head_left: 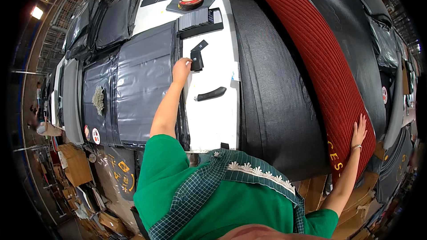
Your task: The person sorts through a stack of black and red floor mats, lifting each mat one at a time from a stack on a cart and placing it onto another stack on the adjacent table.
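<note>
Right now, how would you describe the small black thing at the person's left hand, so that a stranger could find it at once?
Start at the white table, between the grey plastic bags and the big black mat. On its bare strip, the left hand touches a small black card. Unlike the curved black handle lying nearer the person, it is flat and rectangular.

surface: white worktable (213, 115) in the middle | left of it: stacks of grey plastic bags (142, 80) | floor, lower left: cardboard boxes (75, 164) and clutter | upper left: metal racking (75, 0) under bright ceiling lamps (38, 12) | right edge: dark shelving (400, 18), dim
</note>
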`<state>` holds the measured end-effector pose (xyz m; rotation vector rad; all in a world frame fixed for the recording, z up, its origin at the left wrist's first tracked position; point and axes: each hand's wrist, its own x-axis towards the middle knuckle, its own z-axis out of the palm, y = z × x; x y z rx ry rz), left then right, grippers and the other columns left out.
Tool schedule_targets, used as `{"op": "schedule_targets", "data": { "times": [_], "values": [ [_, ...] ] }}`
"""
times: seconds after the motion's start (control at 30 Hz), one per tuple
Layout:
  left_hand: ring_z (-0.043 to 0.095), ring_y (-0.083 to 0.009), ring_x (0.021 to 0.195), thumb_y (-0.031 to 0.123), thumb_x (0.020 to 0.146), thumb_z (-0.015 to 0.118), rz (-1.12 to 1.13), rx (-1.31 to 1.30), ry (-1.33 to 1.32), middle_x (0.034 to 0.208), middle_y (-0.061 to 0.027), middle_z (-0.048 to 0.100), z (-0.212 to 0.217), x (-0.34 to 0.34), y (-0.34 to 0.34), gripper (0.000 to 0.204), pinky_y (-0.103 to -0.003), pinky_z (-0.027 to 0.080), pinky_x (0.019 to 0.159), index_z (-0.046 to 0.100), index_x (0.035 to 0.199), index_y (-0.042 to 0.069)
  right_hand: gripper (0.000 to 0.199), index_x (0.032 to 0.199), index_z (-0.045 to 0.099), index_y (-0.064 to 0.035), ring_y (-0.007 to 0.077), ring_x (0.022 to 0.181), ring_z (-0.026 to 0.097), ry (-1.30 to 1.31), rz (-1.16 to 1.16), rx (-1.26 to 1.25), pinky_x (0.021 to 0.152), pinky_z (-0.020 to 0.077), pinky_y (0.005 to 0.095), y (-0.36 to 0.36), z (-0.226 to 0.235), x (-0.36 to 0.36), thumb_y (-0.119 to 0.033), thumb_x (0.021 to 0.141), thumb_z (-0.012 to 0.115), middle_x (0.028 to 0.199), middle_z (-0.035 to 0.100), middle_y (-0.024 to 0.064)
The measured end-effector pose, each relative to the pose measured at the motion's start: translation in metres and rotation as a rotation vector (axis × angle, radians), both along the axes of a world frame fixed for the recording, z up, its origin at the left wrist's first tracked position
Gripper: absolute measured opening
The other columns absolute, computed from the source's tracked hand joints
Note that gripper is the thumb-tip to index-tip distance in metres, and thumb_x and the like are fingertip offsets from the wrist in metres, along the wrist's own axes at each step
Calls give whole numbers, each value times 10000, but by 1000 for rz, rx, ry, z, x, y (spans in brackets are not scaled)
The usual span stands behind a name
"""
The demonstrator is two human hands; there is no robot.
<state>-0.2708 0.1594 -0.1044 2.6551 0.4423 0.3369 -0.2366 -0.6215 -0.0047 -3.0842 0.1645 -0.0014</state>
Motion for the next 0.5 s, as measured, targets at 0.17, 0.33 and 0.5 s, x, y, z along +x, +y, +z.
{"op": "schedule_targets", "data": {
  "times": [0.17, 0.33, 0.5],
  "values": [
    [520, -352, 910, 97, 712, 608, 298, 20, -42, 934, -168, 560, -18, 23, 9, 263, -402, 426, 771, 562, 965, 40, 524, 1370, 228, -239, 214, 1328, 128, 7, 0, 9, 1039, 39, 502, 1, 0, 1, -457, 896, 271, 1439, 168, 21],
    [527, -329, 923, 70, 702, 593, 239, -73, -45, 947, -155, 566, -34, 57, 30, 246, -398, 433, 781, 598, 947, 54, 532, 1372, 229, -214, 215, 1327, 134, 7, 11, 2, 1042, 38, 495, 3, 1, 0, -453, 897, 263, 1438, 171, 24],
    [532, -315, 931, 121, 711, 594, -24, 35, -198, 965, -126, 579, -37, 100, 46, 242, -391, 437, 802, 614, 944, 58, 548, 1371, 234, -190, 216, 1327, 131, 9, 28, 1, 1043, 43, 494, 5, 2, 1, -459, 893, 256, 1436, 179, 19]
  ]
}}
